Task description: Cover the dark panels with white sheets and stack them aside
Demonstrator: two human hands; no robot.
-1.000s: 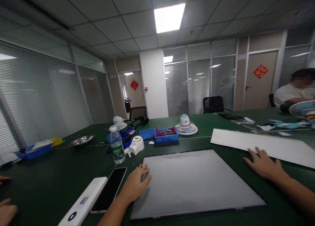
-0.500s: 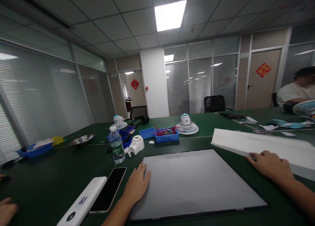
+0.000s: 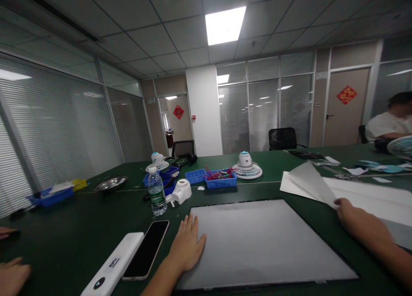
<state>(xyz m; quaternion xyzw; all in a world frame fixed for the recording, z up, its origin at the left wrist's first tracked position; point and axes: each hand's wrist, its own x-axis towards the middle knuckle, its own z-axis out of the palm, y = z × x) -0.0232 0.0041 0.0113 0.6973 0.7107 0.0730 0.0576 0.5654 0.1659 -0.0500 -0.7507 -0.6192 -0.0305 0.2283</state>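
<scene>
White and thin, the sheet (image 3: 313, 182) looks light, floppy and easily creased from my end; I'd hold it by the raised edge, where the right hand (image 3: 362, 223) pinches it, right of the grey panel (image 3: 267, 240). The left hand (image 3: 188, 246) lies flat, gripping nothing, on the panel's left side.

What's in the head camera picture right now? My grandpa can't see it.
A person's right hand holds up part of a white sheet, while the left hand lies on a grey panel. To the left, a phone and a bottle are on the green table.
</scene>
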